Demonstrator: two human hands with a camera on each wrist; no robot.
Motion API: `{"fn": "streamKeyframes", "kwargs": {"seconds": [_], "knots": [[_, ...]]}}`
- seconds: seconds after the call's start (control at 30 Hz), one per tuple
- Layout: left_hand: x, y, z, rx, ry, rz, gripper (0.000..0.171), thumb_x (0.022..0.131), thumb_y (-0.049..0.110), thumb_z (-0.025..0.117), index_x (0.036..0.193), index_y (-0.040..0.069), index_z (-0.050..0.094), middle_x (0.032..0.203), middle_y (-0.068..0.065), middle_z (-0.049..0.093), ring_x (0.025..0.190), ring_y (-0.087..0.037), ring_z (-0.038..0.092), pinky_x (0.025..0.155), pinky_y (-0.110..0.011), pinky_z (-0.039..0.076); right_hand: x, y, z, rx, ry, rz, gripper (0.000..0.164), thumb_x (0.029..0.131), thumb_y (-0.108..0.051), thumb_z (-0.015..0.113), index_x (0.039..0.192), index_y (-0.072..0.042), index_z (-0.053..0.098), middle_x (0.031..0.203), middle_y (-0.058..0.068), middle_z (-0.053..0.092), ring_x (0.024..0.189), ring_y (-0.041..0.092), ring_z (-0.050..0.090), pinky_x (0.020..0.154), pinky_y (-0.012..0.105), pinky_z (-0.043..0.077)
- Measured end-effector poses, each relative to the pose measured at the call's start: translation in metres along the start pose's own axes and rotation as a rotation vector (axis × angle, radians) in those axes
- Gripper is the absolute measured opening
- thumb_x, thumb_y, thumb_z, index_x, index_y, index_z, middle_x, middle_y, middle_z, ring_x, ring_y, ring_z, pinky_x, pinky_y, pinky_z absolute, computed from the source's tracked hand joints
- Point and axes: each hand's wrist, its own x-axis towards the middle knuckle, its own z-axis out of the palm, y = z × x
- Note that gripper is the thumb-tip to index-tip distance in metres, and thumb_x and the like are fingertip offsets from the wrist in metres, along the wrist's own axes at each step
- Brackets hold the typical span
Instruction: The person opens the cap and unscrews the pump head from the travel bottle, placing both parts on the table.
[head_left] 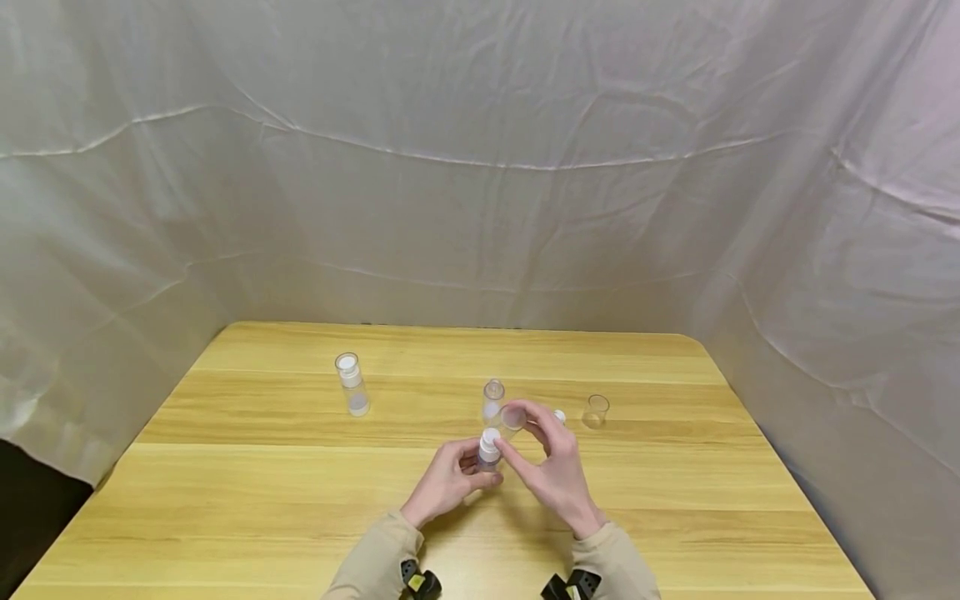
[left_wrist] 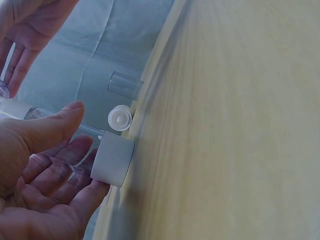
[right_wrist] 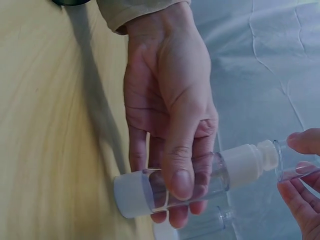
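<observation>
My left hand (head_left: 447,482) grips an upright pump bottle (head_left: 489,451) with a clear body. Its white base (left_wrist: 113,159) sticks out below my fingers, and a white pump head (right_wrist: 245,164) tops it. With thumb and fingers, my right hand (head_left: 557,479) holds a clear cap (head_left: 513,418) just over the pump head. In the right wrist view, the open rim of that cap (right_wrist: 280,160) is right at the tip of the pump head. Just behind the hands stands another clear bottle (head_left: 492,402), partly hidden by the held cap.
Behind the right hand lies a small white pump part (head_left: 559,415), mostly covered in the head view. A loose clear cap (head_left: 596,411) stands to its right on the wooden table (head_left: 262,500). Farther left stands a capped bottle (head_left: 352,384). A pale curtain (head_left: 480,225) surrounds the table.
</observation>
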Motion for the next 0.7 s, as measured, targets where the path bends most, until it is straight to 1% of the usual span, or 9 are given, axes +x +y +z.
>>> {"fn": "streamKeyframes", "kwargs": {"seconds": [0.07, 0.2, 0.5, 0.7], "knots": [[0.0, 0.0, 0.0, -0.009, -0.002, 0.003, 0.045, 0.087, 0.003, 0.074, 0.127, -0.011, 0.06, 0.123, -0.031, 0.067, 0.114, -0.044, 0.067, 0.1, -0.038, 0.059, 0.001, -0.001, -0.002, 0.008, 0.009, 0.011, 0.052, 0.074, 0.016, 0.079, 0.122, 0.004, 0.061, 0.115, 0.021, 0.067, 0.112, 0.004, 0.062, 0.1, 0.021, 0.056], [0.0, 0.001, -0.001, -0.009, -0.002, 0.002, 0.046, 0.087, 0.002, 0.074, 0.128, -0.012, 0.059, 0.123, -0.031, 0.067, 0.114, -0.044, 0.067, 0.102, -0.042, 0.057, 0.003, -0.003, -0.006, -0.016, 0.026, -0.006, 0.054, 0.073, 0.016, 0.079, 0.122, 0.004, 0.061, 0.112, 0.02, 0.068, 0.111, 0.004, 0.063, 0.099, 0.019, 0.056], [0.001, 0.0, 0.0, -0.005, -0.004, 0.01, 0.045, 0.087, 0.002, 0.074, 0.127, -0.013, 0.06, 0.123, -0.031, 0.067, 0.116, -0.044, 0.066, 0.105, -0.045, 0.055, 0.011, -0.001, -0.022, -0.108, 0.068, -0.036, 0.057, 0.072, 0.016, 0.08, 0.124, 0.004, 0.061, 0.111, 0.02, 0.07, 0.104, 0.011, 0.066, 0.095, 0.016, 0.057], [0.001, -0.001, 0.0, -0.001, 0.003, 0.008, 0.046, 0.086, 0.001, 0.075, 0.127, -0.012, 0.06, 0.123, -0.03, 0.067, 0.116, -0.043, 0.066, 0.105, -0.045, 0.055, 0.014, -0.001, -0.036, -0.149, 0.091, -0.001, 0.054, 0.072, 0.015, 0.081, 0.122, 0.005, 0.062, 0.113, 0.019, 0.07, 0.109, 0.004, 0.062, 0.095, 0.013, 0.056]]}}
